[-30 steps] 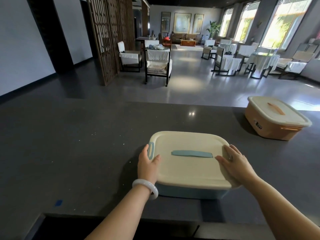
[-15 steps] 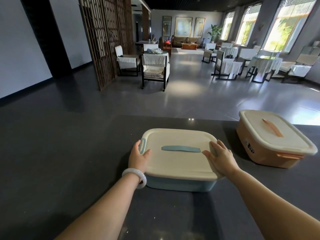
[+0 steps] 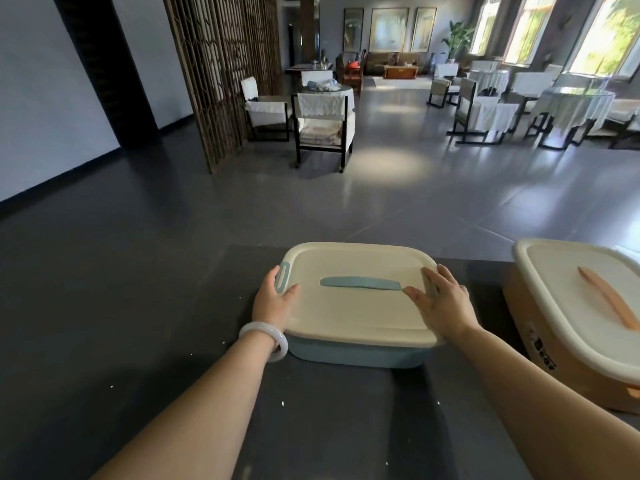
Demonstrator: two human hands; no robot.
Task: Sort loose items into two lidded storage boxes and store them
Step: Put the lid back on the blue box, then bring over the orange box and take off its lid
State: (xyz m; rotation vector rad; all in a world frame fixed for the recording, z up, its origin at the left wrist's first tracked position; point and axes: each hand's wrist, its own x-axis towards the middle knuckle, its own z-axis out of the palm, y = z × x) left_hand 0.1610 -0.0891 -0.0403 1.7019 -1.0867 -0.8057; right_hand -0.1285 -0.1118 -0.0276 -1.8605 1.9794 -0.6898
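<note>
**Both hands on the blue box's lid**

The person stands at the dark counter (image 3: 138, 341) with both bare forearms stretched forward. The left hand (image 3: 275, 303) sits at the left end of the blue storage box (image 3: 356, 355), thumb lying on the cream lid (image 3: 360, 306) and the other fingers curled round the rim beside the pale blue latch (image 3: 284, 276); how tightly they grip I cannot tell. A white bangle (image 3: 266, 341) circles that wrist. The right hand (image 3: 443, 303) lies palm down on the lid's right end, its fingers (image 3: 433, 277) spread and flat, pressing or resting on the surface, not closed around anything. Between the two hands runs the lid's flat blue handle (image 3: 360, 283).

The blue box rests on the counter near its far edge, lid on. Just to its right, apart from it, stands the orange storage box (image 3: 554, 368), also lidded in cream with an orange handle (image 3: 609, 299) lying flat. Dark lettering on its near side seems to read "Bear"; the marks above it are too small to make out.
</note>
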